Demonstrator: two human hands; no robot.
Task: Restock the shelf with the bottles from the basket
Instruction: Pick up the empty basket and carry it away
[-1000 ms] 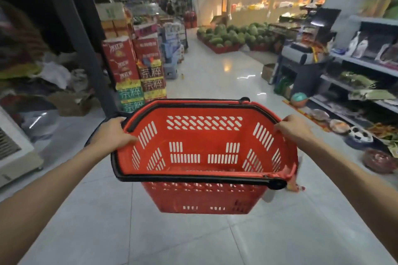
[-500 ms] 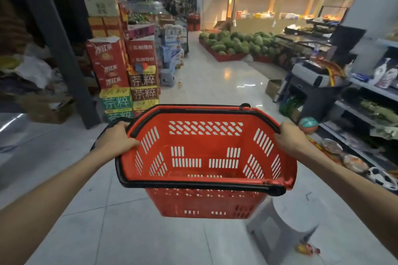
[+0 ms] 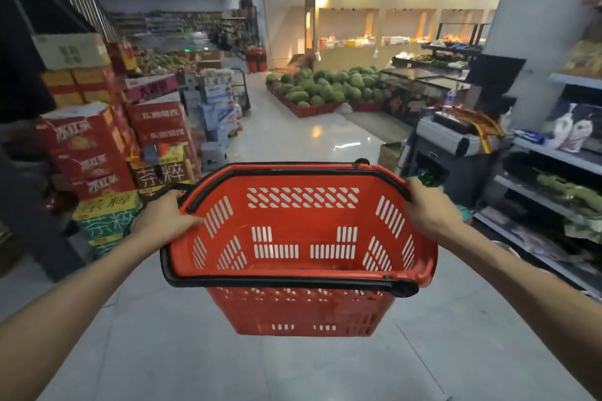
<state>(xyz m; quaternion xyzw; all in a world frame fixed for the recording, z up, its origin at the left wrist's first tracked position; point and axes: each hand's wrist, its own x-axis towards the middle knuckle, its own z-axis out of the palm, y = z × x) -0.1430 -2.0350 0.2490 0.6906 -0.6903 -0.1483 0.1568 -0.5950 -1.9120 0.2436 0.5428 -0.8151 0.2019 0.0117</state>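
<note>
I hold a red plastic basket [image 3: 303, 306] with black handles in front of me, above the tiled floor. My left hand [image 3: 163, 221] grips its left rim and my right hand [image 3: 430, 212] grips its right rim. The inside of the basket shows only bare red plastic; no bottle is visible in it. Metal shelves [image 3: 553, 156] with goods run along the right side.
Stacked red, yellow and green drink cartons [image 3: 97, 156] stand to the left. A pile of watermelons [image 3: 325, 88] lies ahead in red trays. A dark counter with a printer-like machine [image 3: 456, 140] stands at the right. A small grey stool [image 3: 213, 156] sits beside the cartons.
The view has moved forward down the aisle and tilted up. The cartons and watermelons look closer. A stool and small item on the floor have left the view. Both hands keep hold of the basket.
</note>
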